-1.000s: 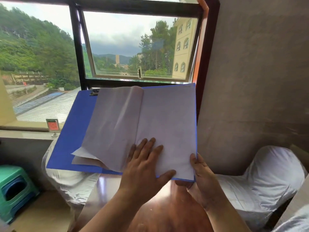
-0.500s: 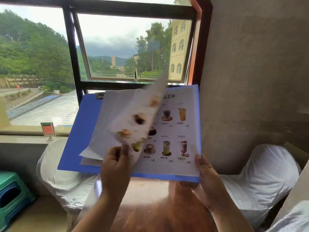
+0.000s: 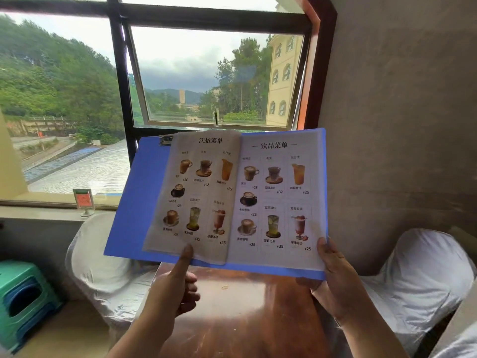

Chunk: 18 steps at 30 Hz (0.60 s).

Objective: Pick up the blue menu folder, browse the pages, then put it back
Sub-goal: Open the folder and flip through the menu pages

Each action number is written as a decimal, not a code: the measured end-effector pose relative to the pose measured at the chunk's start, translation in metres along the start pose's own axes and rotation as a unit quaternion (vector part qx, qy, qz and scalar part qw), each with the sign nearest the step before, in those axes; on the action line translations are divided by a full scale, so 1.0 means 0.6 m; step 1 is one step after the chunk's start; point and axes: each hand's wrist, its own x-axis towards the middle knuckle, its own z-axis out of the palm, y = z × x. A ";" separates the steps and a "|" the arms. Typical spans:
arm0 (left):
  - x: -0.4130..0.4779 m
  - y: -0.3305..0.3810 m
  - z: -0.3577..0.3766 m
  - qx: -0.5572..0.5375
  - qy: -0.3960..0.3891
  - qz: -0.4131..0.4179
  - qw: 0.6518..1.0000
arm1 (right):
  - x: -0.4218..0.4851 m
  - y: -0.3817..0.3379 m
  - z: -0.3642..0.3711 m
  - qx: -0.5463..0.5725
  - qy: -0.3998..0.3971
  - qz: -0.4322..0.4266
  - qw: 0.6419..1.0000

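Note:
The blue menu folder (image 3: 136, 208) is held open in the air above a brown table, tilted up toward me. Two drink-menu pages (image 3: 273, 197) with pictures of cups and glasses lie spread across it. My right hand (image 3: 333, 277) grips the folder's lower right corner, thumb on the page. My left hand (image 3: 175, 288) is below the left page, its index finger stretched up and touching that page's bottom edge, the other fingers curled. A metal clip (image 3: 165, 140) shows at the folder's top.
A glossy brown table (image 3: 242, 313) lies under the folder. White-covered chairs stand on the left (image 3: 103, 264) and right (image 3: 423, 277). A small red sign holder (image 3: 84, 201) is on the window sill, and a green plastic stool (image 3: 23, 298) sits lower left.
My left hand has turned a page from right to left, so printed drink menus now show instead of blank backs. The page now lies flat on the left. My right hand kept its grip.

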 end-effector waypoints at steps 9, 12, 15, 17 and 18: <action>0.000 0.001 -0.002 -0.149 -0.071 0.115 0.980 | 0.001 0.007 -0.008 0.014 0.015 0.016 1.000; -0.011 0.008 0.008 -0.099 -0.020 0.204 0.974 | 0.003 0.012 -0.010 0.024 0.011 0.022 0.999; -0.029 0.012 0.024 -0.028 -0.004 0.315 0.949 | 0.005 0.022 -0.002 0.019 0.013 0.030 0.999; -0.039 0.015 0.030 0.097 0.005 0.364 0.926 | 0.005 0.030 0.008 0.008 0.014 0.038 0.999; -0.041 0.014 0.031 0.159 -0.007 0.380 0.911 | 0.008 0.035 0.014 0.004 0.013 0.041 0.999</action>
